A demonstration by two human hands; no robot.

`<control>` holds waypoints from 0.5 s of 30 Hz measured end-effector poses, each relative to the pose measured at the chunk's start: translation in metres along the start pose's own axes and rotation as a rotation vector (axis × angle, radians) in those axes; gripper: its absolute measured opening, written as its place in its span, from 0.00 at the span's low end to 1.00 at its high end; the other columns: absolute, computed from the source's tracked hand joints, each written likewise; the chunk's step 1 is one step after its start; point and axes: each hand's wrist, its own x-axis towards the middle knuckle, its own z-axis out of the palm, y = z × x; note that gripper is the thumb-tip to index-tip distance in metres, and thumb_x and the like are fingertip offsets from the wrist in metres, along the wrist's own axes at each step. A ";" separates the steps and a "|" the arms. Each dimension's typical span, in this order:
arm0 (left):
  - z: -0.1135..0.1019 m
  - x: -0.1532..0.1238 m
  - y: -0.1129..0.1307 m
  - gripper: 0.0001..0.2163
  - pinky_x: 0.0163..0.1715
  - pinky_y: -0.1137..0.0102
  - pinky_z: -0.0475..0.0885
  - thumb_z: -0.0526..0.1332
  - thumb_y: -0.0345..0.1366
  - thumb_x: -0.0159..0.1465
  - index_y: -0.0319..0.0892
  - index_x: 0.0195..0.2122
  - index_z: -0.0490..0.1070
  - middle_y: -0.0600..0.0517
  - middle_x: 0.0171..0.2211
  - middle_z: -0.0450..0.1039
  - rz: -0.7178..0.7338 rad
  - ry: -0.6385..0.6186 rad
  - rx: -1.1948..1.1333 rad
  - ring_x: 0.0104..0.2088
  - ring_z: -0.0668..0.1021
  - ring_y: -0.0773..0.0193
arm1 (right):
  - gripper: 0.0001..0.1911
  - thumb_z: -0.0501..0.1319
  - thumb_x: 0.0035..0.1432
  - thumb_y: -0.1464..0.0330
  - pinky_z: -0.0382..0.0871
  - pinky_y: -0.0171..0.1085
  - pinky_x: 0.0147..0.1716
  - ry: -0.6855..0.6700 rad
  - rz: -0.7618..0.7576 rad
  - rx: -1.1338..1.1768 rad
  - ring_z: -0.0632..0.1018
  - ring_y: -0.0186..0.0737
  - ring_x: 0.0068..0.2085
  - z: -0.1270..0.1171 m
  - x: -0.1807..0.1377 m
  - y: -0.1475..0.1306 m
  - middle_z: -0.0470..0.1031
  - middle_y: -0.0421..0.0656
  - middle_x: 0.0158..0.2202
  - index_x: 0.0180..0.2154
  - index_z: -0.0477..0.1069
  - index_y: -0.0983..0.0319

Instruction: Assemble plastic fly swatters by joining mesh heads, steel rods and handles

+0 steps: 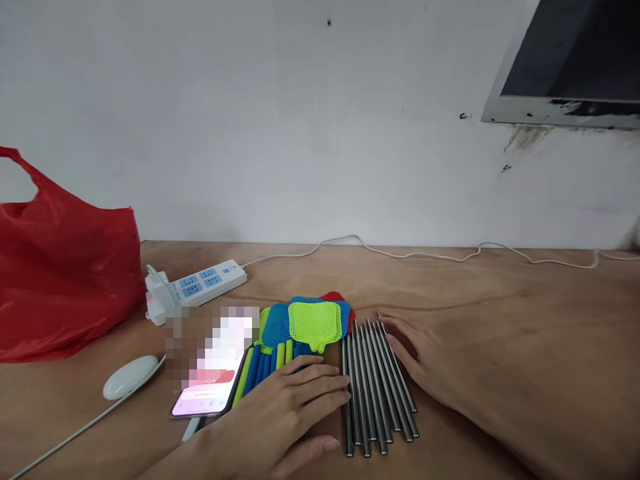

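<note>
Several grey metal rods (377, 387) lie side by side on the wooden table (525, 313). My right hand (423, 363) lies flat against their right side, fingers stretched out and touching the rods. My left hand (290, 413) rests open on the table, fingertips against the rods' left side and over the handles of a pile of plastic fly-swatter heads (313, 323) in green, blue and red. Neither hand holds anything.
A phone (210, 387) with a lit screen lies left of my left hand. A white power strip (197, 287) with a cable, a white oval mouse-like object (130, 375) and a red plastic bag (60, 267) sit at the left. A dark monitor (570, 67) hangs upper right.
</note>
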 end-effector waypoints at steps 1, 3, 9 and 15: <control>0.001 0.000 0.000 0.21 0.64 0.57 0.62 0.61 0.38 0.69 0.42 0.62 0.65 0.46 0.61 0.70 0.002 0.007 -0.013 0.61 0.72 0.53 | 0.17 0.53 0.67 0.64 0.66 0.53 0.57 -0.013 -0.002 0.015 0.75 0.49 0.57 0.001 -0.001 0.000 0.76 0.46 0.57 0.55 0.72 0.55; 0.002 0.000 0.000 0.22 0.65 0.56 0.61 0.61 0.38 0.69 0.44 0.63 0.64 0.47 0.61 0.71 -0.003 0.006 -0.043 0.61 0.72 0.54 | 0.17 0.54 0.67 0.63 0.67 0.53 0.57 -0.029 -0.011 0.038 0.76 0.49 0.57 0.003 -0.003 -0.002 0.77 0.45 0.56 0.54 0.73 0.54; 0.006 -0.002 -0.002 0.23 0.65 0.55 0.60 0.60 0.39 0.70 0.43 0.65 0.62 0.46 0.63 0.68 -0.015 -0.042 -0.060 0.63 0.70 0.52 | 0.14 0.55 0.66 0.64 0.74 0.49 0.45 -0.005 0.001 -0.011 0.82 0.50 0.44 -0.005 -0.003 -0.014 0.83 0.42 0.45 0.47 0.78 0.51; -0.002 0.000 0.003 0.16 0.57 0.61 0.68 0.61 0.34 0.67 0.45 0.56 0.70 0.49 0.51 0.78 -0.014 0.016 -0.214 0.51 0.78 0.57 | 0.14 0.54 0.66 0.64 0.73 0.46 0.44 0.014 -0.016 0.037 0.81 0.48 0.44 -0.008 0.000 -0.015 0.83 0.43 0.42 0.42 0.79 0.52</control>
